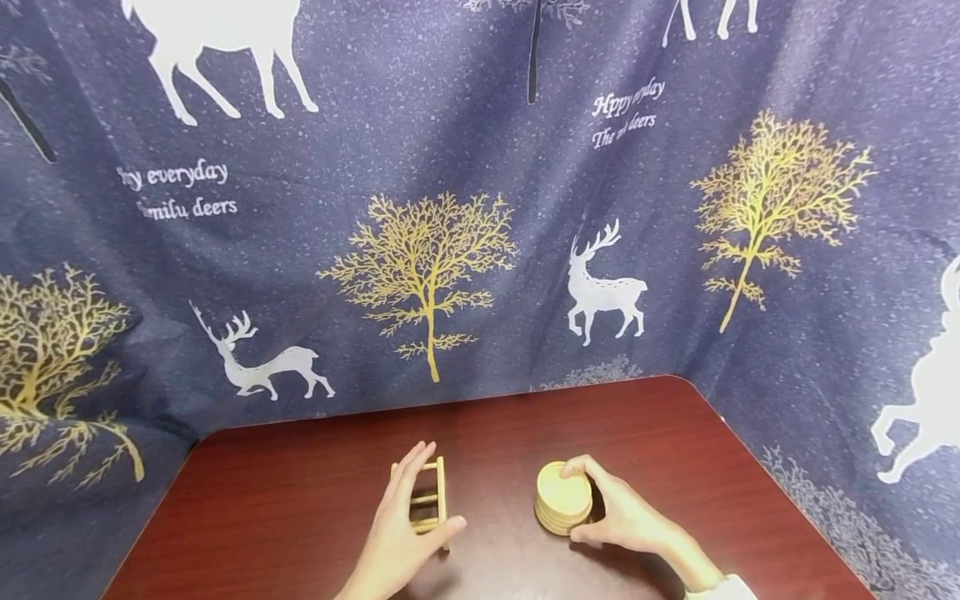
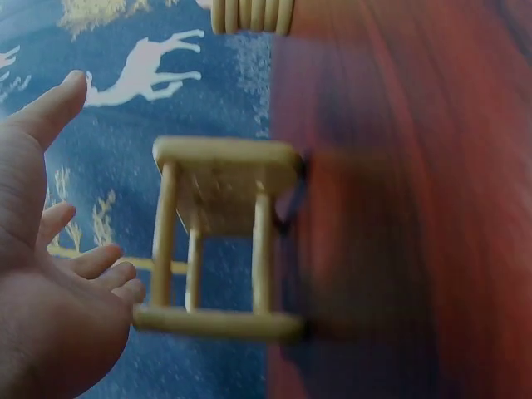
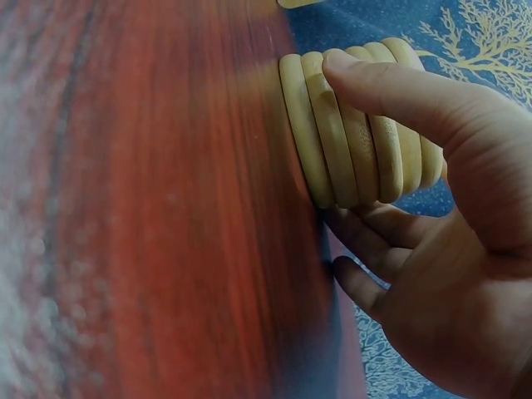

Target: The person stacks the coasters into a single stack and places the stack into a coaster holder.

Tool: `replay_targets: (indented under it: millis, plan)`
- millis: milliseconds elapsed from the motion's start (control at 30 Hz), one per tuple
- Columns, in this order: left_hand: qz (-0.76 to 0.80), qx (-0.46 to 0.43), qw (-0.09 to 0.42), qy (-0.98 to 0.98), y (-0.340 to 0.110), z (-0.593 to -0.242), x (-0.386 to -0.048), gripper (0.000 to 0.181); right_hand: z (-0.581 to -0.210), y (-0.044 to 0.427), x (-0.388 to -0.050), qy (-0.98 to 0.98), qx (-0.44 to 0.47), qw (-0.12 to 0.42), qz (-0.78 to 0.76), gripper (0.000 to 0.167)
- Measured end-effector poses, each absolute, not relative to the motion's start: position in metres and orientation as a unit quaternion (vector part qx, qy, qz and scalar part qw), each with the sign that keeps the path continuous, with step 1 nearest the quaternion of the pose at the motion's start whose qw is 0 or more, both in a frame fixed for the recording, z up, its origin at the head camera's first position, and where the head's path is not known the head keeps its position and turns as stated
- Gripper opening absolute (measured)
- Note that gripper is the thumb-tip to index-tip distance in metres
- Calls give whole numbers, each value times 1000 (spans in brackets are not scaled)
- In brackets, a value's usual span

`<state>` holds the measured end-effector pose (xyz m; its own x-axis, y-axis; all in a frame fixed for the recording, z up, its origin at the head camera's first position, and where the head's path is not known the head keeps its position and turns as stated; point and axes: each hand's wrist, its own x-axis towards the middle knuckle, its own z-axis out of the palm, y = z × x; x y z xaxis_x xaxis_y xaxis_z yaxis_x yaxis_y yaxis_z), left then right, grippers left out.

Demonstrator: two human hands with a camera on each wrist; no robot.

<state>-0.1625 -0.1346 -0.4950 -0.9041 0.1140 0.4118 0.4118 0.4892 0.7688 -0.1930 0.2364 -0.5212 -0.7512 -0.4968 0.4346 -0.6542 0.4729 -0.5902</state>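
Note:
A stack of round bamboo coasters (image 1: 562, 500) stands on the table, right of centre. My right hand (image 1: 628, 512) grips its side, with the thumb (image 3: 378, 83) on one side of the stack and the other fingers round the far side in the right wrist view. To the left, a small wooden rack (image 1: 442, 500) with round posts stands on the table. My left hand (image 1: 396, 533) is beside it, thumb spread away from the extended fingers. In the left wrist view the rack (image 2: 220, 324) has nothing between its posts, and whether the fingers touch it I cannot tell.
The dark red wooden table (image 1: 315, 475) ends at a rounded back edge. Behind it hangs a blue cloth (image 1: 465, 150) with white deer and golden trees, which also runs along both sides.

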Motion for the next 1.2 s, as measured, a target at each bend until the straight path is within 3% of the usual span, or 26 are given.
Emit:
replay_targets:
  millis: [333, 700, 1200]
  plan:
    - [-521, -201, 99, -824, -91, -481, -158, 95, -520, 236, -193, -858, 334, 102, 376, 83]
    - [-520, -264, 42, -811, -46, -489, -152, 84, -522, 235, -192, -860, 331, 98, 376, 87]
    - [-506, -293, 71, -808, -19, -514, -164, 77, -526, 235, -192, -868, 315, 85, 374, 87]
